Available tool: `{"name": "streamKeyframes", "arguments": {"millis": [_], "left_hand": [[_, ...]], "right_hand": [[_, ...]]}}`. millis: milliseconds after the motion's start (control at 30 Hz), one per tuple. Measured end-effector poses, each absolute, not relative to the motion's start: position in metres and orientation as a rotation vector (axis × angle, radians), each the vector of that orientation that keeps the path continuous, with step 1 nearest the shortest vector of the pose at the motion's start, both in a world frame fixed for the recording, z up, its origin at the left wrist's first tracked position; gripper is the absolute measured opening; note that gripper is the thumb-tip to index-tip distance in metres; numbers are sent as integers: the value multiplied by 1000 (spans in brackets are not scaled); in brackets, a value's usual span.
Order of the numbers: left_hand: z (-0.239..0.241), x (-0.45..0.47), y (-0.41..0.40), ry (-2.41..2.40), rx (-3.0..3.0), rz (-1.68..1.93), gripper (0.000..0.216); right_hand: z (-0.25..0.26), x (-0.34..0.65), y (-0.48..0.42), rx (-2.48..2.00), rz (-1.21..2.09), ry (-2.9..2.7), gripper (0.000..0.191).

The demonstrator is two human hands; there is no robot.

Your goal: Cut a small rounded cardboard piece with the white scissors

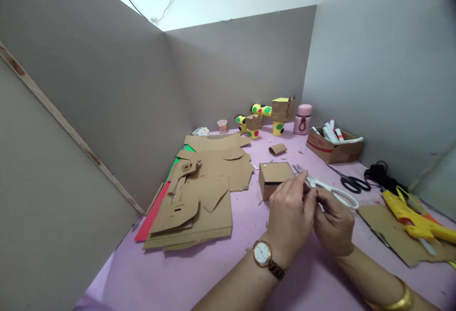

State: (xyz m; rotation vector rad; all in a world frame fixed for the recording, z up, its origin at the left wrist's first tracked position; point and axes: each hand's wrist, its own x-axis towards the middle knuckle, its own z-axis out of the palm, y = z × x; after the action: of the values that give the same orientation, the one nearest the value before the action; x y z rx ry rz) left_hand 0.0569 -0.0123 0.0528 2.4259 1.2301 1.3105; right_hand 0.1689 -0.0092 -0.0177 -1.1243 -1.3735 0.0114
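My left hand (290, 206), with a watch at its wrist, is closed, its fingertips meeting those of my right hand (334, 220). Both pinch at something small and dark between them, too hidden to name. Just behind my left hand sits a small cardboard box (276, 174) with a dark strip along its front. White-handled scissors (337, 191) lie right behind my fingers, partly covered by them. Past the box, a short curved piece of cardboard (278, 149) rests on the purple tabletop (245, 273).
Cut cardboard sheets (213, 225) are piled at the left. On the right are black scissors (351, 183), a yellow glue gun (409, 216) on cardboard, and a box of markers (335, 152). Spotted yellow cardboard figures (278, 127), a pink bottle (302, 120) and a paper cup (223, 126) stand behind.
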Motion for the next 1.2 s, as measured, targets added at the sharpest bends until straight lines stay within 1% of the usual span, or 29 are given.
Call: {"name": "streamKeyframes", "arguments": {"millis": [67, 200, 433, 533, 633, 733, 867, 1000, 1200], "left_hand": [[53, 57, -13, 1191, 2304, 1362, 31], [52, 57, -13, 1153, 2253, 1413, 19], [50, 57, -11, 1103, 2327, 1479, 20], [49, 54, -10, 1084, 2361, 1496, 21], [49, 50, -8, 1079, 2383, 1511, 22], [47, 48, -4, 1099, 2378, 1525, 23], [44, 48, -1, 1111, 2362, 1507, 22], [42, 49, -1, 1094, 2340, 1483, 23], [45, 49, -2, 1063, 2281, 1489, 20]], "right_hand": [[-19, 170, -8, -1115, 2, -1366, 12], [-18, 169, -9, -1101, 11, -1353, 12], [-20, 167, -10, -1096, 195, -1291, 9], [-18, 167, -8, -1078, 363, -1248, 8], [-11, 166, -5, -1032, 635, -1230, 11], [-3, 166, -3, -967, 902, -1175, 9], [2, 168, -3, -858, 1113, -1096, 16], [2, 171, -4, -815, 1179, -1037, 15], [3, 173, -3, -784, 1185, -1006, 16]]}}
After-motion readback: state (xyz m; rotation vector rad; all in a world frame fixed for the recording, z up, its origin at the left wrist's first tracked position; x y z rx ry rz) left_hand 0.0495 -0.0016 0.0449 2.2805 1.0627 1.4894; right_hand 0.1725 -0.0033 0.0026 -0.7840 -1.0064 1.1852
